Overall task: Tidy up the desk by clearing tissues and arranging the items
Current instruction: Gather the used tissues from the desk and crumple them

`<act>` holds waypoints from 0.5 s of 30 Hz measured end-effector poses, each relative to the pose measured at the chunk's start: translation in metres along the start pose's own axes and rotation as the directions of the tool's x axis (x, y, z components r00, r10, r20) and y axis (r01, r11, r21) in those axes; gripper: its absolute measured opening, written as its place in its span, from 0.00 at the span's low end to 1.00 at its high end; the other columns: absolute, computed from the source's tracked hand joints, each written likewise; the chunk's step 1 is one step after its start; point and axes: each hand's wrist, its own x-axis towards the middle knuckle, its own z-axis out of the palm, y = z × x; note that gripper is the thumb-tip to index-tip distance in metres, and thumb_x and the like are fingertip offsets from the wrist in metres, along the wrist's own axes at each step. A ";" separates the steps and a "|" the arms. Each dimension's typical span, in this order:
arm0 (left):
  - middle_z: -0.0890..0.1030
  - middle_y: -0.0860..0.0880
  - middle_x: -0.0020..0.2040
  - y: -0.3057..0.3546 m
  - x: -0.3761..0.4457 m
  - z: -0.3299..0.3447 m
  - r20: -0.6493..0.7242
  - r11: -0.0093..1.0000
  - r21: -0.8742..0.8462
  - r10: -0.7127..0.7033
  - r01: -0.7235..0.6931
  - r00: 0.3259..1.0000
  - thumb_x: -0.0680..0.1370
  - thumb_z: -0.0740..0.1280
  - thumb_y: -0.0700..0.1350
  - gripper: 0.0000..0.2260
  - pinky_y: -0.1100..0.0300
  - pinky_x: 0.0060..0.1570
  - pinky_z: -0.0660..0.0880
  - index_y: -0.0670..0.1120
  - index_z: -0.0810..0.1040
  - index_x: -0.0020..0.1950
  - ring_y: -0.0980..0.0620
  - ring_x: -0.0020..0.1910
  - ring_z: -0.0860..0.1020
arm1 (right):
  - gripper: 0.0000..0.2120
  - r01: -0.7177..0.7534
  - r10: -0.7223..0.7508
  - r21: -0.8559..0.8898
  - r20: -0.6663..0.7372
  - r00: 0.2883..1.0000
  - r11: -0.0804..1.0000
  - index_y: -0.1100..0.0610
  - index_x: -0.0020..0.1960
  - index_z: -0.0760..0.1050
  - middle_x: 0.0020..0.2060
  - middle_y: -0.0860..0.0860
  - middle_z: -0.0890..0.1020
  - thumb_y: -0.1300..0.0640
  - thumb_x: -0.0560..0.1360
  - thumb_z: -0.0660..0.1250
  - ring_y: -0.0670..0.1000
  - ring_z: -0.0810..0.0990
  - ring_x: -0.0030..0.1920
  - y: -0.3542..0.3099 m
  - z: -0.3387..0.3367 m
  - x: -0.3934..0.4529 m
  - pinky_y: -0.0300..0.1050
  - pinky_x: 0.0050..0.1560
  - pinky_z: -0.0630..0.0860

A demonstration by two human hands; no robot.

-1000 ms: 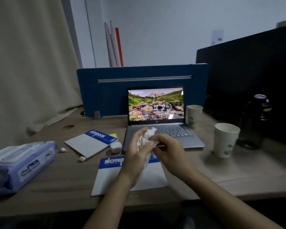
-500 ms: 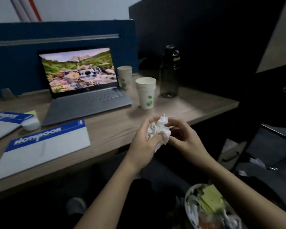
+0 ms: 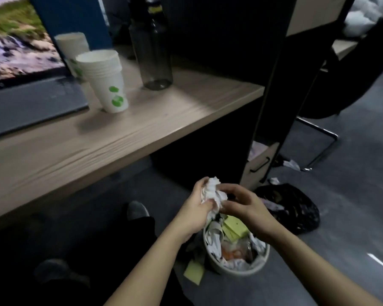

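A crumpled white tissue point(image 3: 213, 192) is pinched between my left hand point(image 3: 192, 214) and my right hand point(image 3: 245, 209). Both hands hold it just above a round waste bin point(image 3: 241, 267) on the floor, which is full of paper, tissues and yellow sticky notes. The hands are below and to the right of the wooden desk point(image 3: 119, 138). On the desk stand a stack of white paper cups point(image 3: 104, 81) with green marks, a second cup point(image 3: 72, 48) behind it, a dark bottle point(image 3: 153, 49) and an open laptop point(image 3: 20, 69).
A black plastic bag point(image 3: 294, 206) lies on the floor right of the bin. A yellow note point(image 3: 194, 272) lies beside the bin. A dark partition point(image 3: 230, 51), a drawer unit point(image 3: 260, 162) and a chair leg point(image 3: 323, 138) stand to the right. My shoe point(image 3: 136, 209) is under the desk.
My view swung right and down from the desk to the floor. Both hands carried the tissue off the desk edge and lowered it over the waste bin.
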 end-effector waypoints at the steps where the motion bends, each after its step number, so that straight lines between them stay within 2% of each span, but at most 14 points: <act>1: 0.77 0.62 0.61 -0.012 0.006 0.006 -0.004 0.999 0.031 -0.027 0.028 1.000 0.81 0.62 0.41 0.23 0.67 0.54 0.73 0.62 0.63 0.72 0.65 0.58 0.76 | 0.17 -0.033 0.032 -0.036 -0.021 0.999 0.999 0.50 0.60 0.79 0.53 0.54 0.83 0.56 0.72 0.74 0.58 0.83 0.52 0.011 -0.006 0.000 0.52 0.53 0.80; 2: 0.78 0.62 0.59 -0.024 0.012 0.013 -0.009 0.996 0.063 -0.058 0.058 0.998 0.81 0.62 0.43 0.21 0.66 0.53 0.74 0.60 0.65 0.72 0.64 0.57 0.77 | 0.16 -0.063 0.061 -0.073 -0.041 0.997 0.995 0.50 0.58 0.80 0.52 0.54 0.84 0.57 0.71 0.74 0.58 0.83 0.52 0.022 -0.010 -0.001 0.53 0.53 0.80; 5: 0.81 0.57 0.56 -0.059 0.028 0.032 -0.051 0.972 0.157 -0.170 0.176 0.984 0.76 0.67 0.51 0.18 0.53 0.55 0.78 0.53 0.71 0.66 0.58 0.54 0.79 | 0.14 -0.163 0.143 -0.155 -0.130 0.981 0.974 0.52 0.56 0.80 0.50 0.55 0.84 0.61 0.72 0.74 0.56 0.84 0.49 0.061 -0.023 -0.004 0.52 0.52 0.81; 8: 0.80 0.57 0.49 -0.093 0.039 0.050 -0.094 0.923 0.216 -0.304 0.317 0.948 0.70 0.72 0.55 0.17 0.54 0.48 0.79 0.53 0.72 0.55 0.57 0.47 0.80 | 0.11 -0.274 0.207 -0.233 -0.277 0.938 0.933 0.54 0.54 0.80 0.48 0.50 0.84 0.61 0.72 0.73 0.50 0.85 0.47 0.103 -0.033 -0.014 0.51 0.49 0.82; 9: 0.79 0.57 0.50 -0.104 0.042 0.056 -0.087 0.906 0.236 -0.341 0.352 0.936 0.70 0.72 0.55 0.18 0.54 0.48 0.78 0.53 0.71 0.55 0.56 0.48 0.79 | 0.11 -0.316 0.233 -0.245 -0.315 0.920 0.917 0.53 0.54 0.81 0.48 0.48 0.84 0.60 0.72 0.73 0.49 0.85 0.46 0.117 -0.035 -0.018 0.50 0.48 0.82; 12: 0.80 0.51 0.54 -0.135 0.050 0.070 -0.046 0.888 0.257 -0.383 0.381 0.923 0.71 0.74 0.52 0.19 0.50 0.56 0.77 0.48 0.74 0.58 0.50 0.53 0.79 | 0.10 -0.417 0.320 -0.206 -0.381 0.867 0.885 0.53 0.53 0.80 0.48 0.49 0.83 0.58 0.72 0.73 0.50 0.85 0.44 0.151 -0.039 -0.029 0.50 0.42 0.82; 15: 0.77 0.47 0.60 -0.156 0.055 0.075 0.045 0.879 0.142 -0.465 0.455 0.884 0.75 0.72 0.46 0.17 0.50 0.56 0.78 0.47 0.74 0.63 0.48 0.56 0.78 | 0.08 -0.470 0.357 -0.188 -0.433 0.828 0.862 0.53 0.53 0.79 0.49 0.53 0.82 0.58 0.74 0.72 0.50 0.83 0.42 0.173 -0.037 -0.034 0.40 0.34 0.77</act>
